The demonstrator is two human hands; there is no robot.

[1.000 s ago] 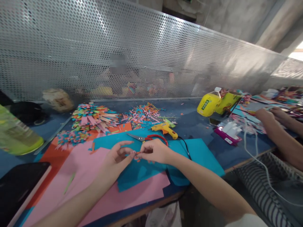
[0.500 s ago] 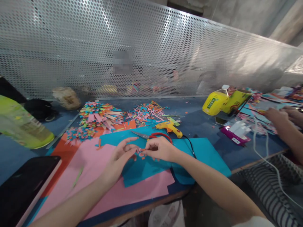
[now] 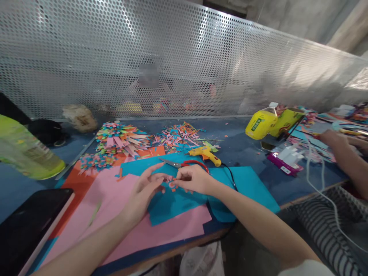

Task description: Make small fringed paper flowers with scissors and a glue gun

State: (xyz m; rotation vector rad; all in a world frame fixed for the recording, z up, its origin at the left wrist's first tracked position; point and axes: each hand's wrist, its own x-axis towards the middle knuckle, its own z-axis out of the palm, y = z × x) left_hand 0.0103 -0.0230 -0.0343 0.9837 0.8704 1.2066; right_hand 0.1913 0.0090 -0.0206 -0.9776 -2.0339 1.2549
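Right hand was pinched on a small curled pink-and-orange paper piece above a bright blue paper sheet; whether the left hand, fingertips close by, gripped too could not be told. Light pressure seemed best against creasing. Red-handled metal scissors lay just beyond, while the dark blue worktop offered room farther right.

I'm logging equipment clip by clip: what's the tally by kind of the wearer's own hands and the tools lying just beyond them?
Wearer's hands: 2 (left hand and right hand)
Red-handled scissors: 1
Yellow glue gun: 1
Total: 4
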